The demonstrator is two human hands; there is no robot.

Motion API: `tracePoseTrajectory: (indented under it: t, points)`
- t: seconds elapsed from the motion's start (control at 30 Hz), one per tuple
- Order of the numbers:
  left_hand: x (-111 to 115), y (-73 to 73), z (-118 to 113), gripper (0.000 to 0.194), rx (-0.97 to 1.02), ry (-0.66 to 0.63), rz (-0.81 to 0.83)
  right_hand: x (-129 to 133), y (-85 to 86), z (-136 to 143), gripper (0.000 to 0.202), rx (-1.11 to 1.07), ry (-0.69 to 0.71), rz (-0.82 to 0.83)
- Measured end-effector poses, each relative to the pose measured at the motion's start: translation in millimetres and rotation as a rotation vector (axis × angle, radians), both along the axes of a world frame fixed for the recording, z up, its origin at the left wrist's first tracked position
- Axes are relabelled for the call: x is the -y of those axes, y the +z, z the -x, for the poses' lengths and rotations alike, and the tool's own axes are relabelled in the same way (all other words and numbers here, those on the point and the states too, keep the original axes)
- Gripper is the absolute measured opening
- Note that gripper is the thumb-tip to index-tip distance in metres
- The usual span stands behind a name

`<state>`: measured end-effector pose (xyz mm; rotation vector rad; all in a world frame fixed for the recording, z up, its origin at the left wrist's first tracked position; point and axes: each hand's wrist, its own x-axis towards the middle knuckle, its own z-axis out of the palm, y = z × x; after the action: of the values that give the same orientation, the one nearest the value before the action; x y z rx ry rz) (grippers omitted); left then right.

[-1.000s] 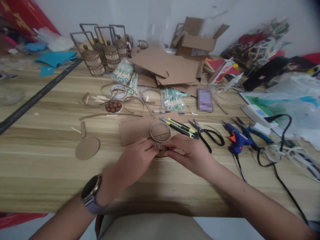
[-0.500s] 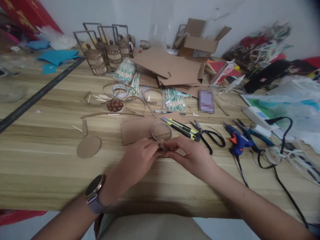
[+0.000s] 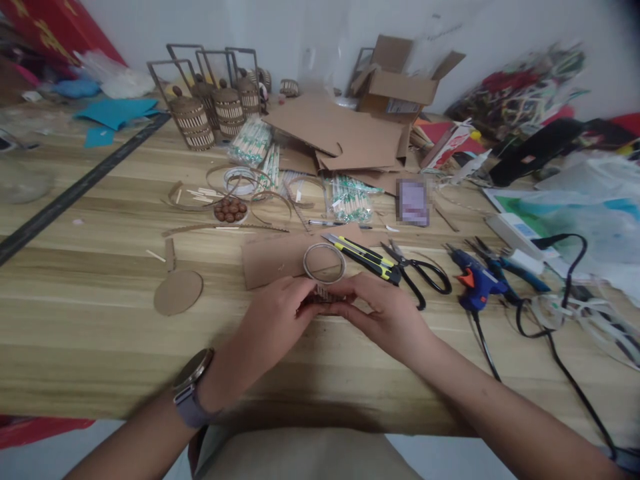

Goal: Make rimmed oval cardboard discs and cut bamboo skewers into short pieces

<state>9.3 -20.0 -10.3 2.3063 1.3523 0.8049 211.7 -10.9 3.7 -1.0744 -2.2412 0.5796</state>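
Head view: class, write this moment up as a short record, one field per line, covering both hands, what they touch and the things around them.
Left hand: fingers on a slatted piece
Right hand: fingers on the same piece
Hidden: much of the piece, behind the fingers
Ring: just beyond the fingers; whether joined to the piece is unclear
Tools, mostly right of the ring: cutters, scissors, glue gun, pliers
Left of the hands: cardboard disc
Farther back: brown balls, slatted containers
Left wrist: watch

Dark round watch (image 3: 194, 371), greyish-purple strap (image 3: 191, 405) (fabric, perhaps).
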Motion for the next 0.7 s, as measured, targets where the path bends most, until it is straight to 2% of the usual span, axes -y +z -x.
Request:
tracePoseTrajectory:
  t: [0.13,0.3,0.53,0.7]
  points:
    - [0.3,-0.7,-1.5,0.026,0.072,0.046,0.075,-0.3,0.3,-0.5,0.010,-0.002,0.021,0.001]
    - [2.1,-1.7,-0.9,0.030,0.103,0.052,0.096,-0.3,0.9,-0.7,0.009,-0.004,0.029,0.001]
    - [5.2,-5.5,0.9,0.022,0.181,0.015,0.047,0.9,-1.9,0.4,0.009,-0.029,0.027,0.014]
    - [8.9,-5.3,-0.9,0.023,0.317,0.139,-0.062,6.7,-1.8,1.8,0.009,-0.072,-0.070,-0.029]
